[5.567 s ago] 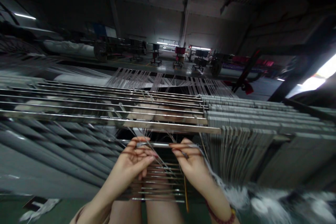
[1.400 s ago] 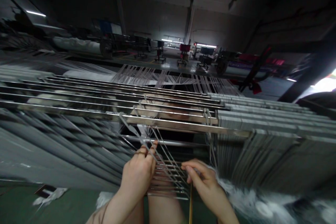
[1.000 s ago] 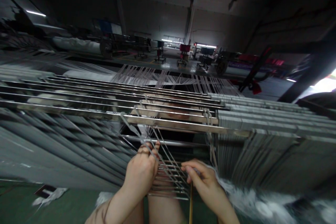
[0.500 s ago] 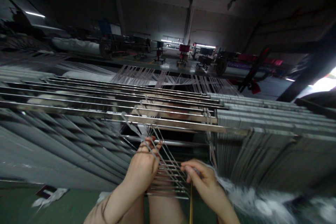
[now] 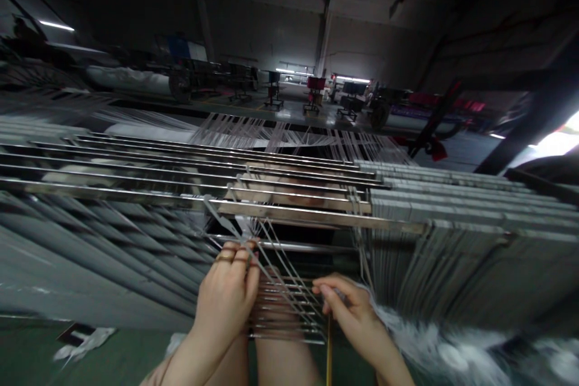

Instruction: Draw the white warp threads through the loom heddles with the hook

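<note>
My left hand (image 5: pixel 228 289) is at the left side of the opening in the heddle frames, palm down. Its fingers are curled together beside slanting heddles (image 5: pixel 271 271); what lies inside them is hidden. On the other side of those heddles, my right hand (image 5: pixel 348 307) is closed in a pinch. A thin yellow rod (image 5: pixel 329 353) runs straight down from this hand; its upper end is hidden by the fingers. The slanting heddles run from the front metal bar (image 5: pixel 294 212) down towards the lower bars (image 5: pixel 289 336) between my hands.
Dense heddle packs hang at the right (image 5: pixel 452 271) and left (image 5: pixel 90 259). Behind the bars stretch pale warp threads (image 5: pixel 244 128). White fluffy yarn (image 5: pixel 443 350) lies at lower right, and a white scrap (image 5: pixel 84 344) on the green floor. Machines and stands fill the background.
My left hand has shifted left and its fingers have drawn back from among the slanting heddles. My right hand keeps its place with the yellow rod.
</note>
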{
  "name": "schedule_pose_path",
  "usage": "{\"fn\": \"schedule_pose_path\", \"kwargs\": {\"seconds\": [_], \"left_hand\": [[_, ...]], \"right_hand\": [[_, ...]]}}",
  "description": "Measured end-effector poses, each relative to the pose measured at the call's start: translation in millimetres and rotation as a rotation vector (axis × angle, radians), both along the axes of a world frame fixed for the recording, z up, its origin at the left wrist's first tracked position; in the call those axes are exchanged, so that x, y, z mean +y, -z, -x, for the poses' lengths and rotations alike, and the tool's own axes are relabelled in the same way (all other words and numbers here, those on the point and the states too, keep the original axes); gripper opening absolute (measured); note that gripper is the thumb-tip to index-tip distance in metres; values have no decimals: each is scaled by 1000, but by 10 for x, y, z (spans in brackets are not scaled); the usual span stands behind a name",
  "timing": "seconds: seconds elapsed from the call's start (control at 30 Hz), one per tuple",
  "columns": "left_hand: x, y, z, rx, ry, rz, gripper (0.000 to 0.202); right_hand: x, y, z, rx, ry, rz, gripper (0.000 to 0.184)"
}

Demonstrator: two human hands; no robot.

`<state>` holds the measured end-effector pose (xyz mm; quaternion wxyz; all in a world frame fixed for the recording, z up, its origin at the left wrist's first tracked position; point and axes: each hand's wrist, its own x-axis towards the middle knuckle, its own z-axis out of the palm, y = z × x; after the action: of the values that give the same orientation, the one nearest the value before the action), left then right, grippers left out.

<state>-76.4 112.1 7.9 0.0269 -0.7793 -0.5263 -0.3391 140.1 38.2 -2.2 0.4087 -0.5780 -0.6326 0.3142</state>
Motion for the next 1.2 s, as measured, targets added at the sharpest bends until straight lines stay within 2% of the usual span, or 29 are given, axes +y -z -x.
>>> {"fn": "schedule_pose_path", "kwargs": {"seconds": [0.2, 0.33, 0.4, 0.5, 0.7, 0.8, 0.87, 0.93, 1.07, 1.13, 1.2], "left_hand": [[-6, 56, -80, 235, -58, 43, 35], [-27, 68, -178, 378, -29, -52, 42], [-43, 77, -210, 408, -2, -95, 44], [-41, 108, -233, 355, 48, -41, 43], [105, 233, -265, 136, 175, 72, 42], [200, 240, -278, -20, 252, 121, 36], [219, 167, -260, -97, 315, 142, 32], [183, 33, -214, -214, 364, 204, 27], [31, -226, -91, -805, 346, 545, 13], [-18, -269, -61, -1006, 318, 719, 22], [-30, -260, -63, -1085, 316, 788, 28]], "right_hand": [[4, -31, 39, 28, -14, -12, 26], [-1, -32, 28, 27, -13, -7, 27], [0, -24, 19, 21, -7, -13, 27], [4, -4, 14, 33, 1, -12, 26], [-3, 6, 22, 11, -13, -16, 24], [-10, -23, 29, -3, -8, -17, 24], [-13, -51, 38, 10, -9, -23, 24], [-13, -90, 54, 56, -7, -58, 23], [17, -223, 123, 74, 48, -225, 17], [48, -308, 176, 49, 62, -296, 15], [83, -390, 232, 49, 57, -345, 14]]}}
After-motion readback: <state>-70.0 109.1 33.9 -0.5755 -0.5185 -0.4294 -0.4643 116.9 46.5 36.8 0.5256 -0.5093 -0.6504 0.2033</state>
